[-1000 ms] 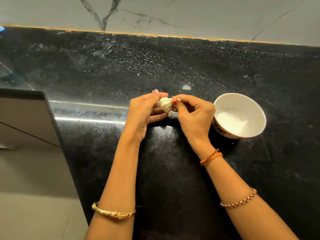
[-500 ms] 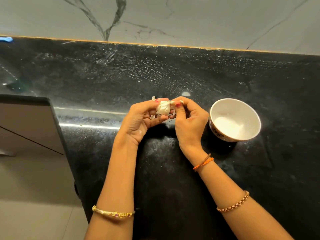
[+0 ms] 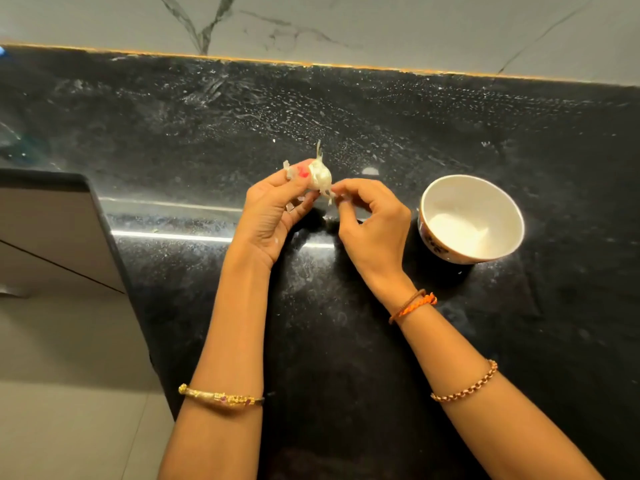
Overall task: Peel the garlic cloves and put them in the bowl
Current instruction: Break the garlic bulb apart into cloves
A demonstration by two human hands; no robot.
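I judge this as early in the task. My left hand (image 3: pixel 273 209) grips the garlic (image 3: pixel 320 173) between thumb and fingertips, held up above the black tabletop (image 3: pixel 346 341), stem tip pointing away from me. It looks like a whole bulb or a cluster with papery skin on; can't tell whether any clove has come free. My right hand (image 3: pixel 372 223) is curled, fingertips pinching a loose strip of skin (image 3: pixel 329 197) at the lower edge of the garlic, so it's closed on peel, touching the bulb's underside. A few pale skin flakes cling near the left fingers; too small to say more.

The bowl (image 3: pixel 446 192) stands on the tabletop just right of my right hand, upright, white inside. I see no cloves in it, only bare white interior. So, by my read: nothing delivered yet, outer skin partly loosened, everything else left: separate the cloves, strip each, drop them in the bowl.

Writing and labels: none readable. The bowl has a dark pattern on its outer wall near the base, decoration rather than text as far as I can tell. No brand on the tabletop or the marble wall (image 3: pixel 381 26) behind it. Bangle and bracelets on my forearms carry no lettering I can make out.
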